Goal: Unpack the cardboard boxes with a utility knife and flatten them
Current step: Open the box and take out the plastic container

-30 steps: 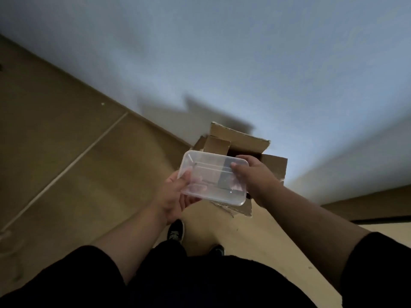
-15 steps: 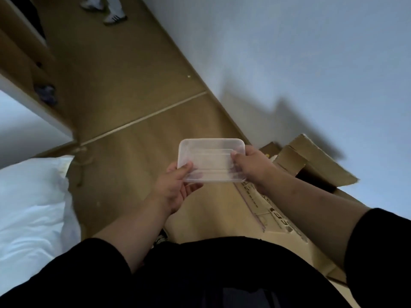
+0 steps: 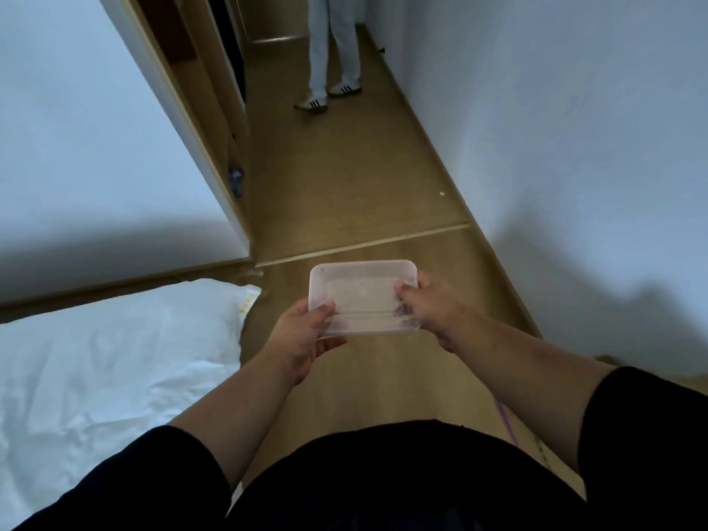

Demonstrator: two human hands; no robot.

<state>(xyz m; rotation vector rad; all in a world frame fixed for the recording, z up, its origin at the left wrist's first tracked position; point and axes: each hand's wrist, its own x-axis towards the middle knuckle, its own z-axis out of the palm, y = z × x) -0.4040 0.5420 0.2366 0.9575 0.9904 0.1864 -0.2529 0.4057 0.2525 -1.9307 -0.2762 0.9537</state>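
Clear plastic container (image 3: 362, 297), rectangular with rounded corners, held level in front of the torso over the wooden floor (image 3: 344, 178), open side toward the camera. Left hand (image 3: 302, 339) grips the near-left corner: thumb on top over the rim, fingers curled underneath. Right hand (image 3: 425, 308) grips the right end: fingers hooked over the rim into the tray, thumb not clearly visible. So both grips are closed on the container, none free. Container looks empty, though the plastic is hazy.

Cardboard (image 3: 544, 450): only a strip of it shows at lower right, between the black-clad torso and the right forearm, with a purple line across it. Can't tell if that piece is flat or still boxed. No knife in either hand.

Surroundings: white bedding (image 3: 107, 369) at lower left, its edge just beside the left forearm. White wall (image 3: 574, 128) runs along the right. Wardrobe (image 3: 199, 109) with wooden frame at upper left, door panel white. Second person's legs (image 3: 333, 51) well apart at the far end of the floor, light trousers, white striped sneakers.
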